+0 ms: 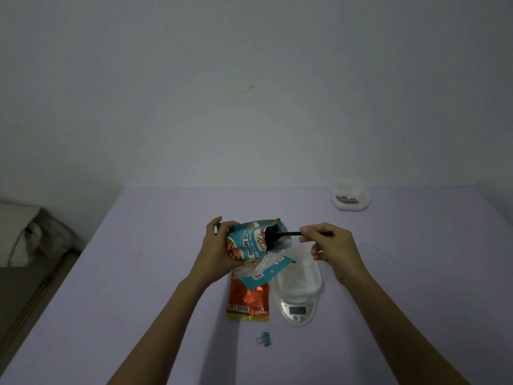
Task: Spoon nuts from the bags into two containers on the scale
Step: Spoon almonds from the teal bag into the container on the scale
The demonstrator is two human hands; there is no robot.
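**Teal bag [244, 243]: spoon [280, 235] at the mouth**

Almond bag tipped sideways, gripped by left hand [213, 251]. Black spoon's bowl is at its opening, handle pinched by right hand [333, 245]. Container [298, 273] on the scale [298, 311] sits just beneath the right hand. Advised: scoop shallow, lift level, cross directly over container.

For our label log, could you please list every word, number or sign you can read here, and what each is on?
"sted Almonds": on the teal bag, with the start of the first word out of sight.
Red logo and script on the same bag: partly covered by the black spoon, not readable.
Orange bag: barcode and print too small to read.
Scale display: no digits legible.
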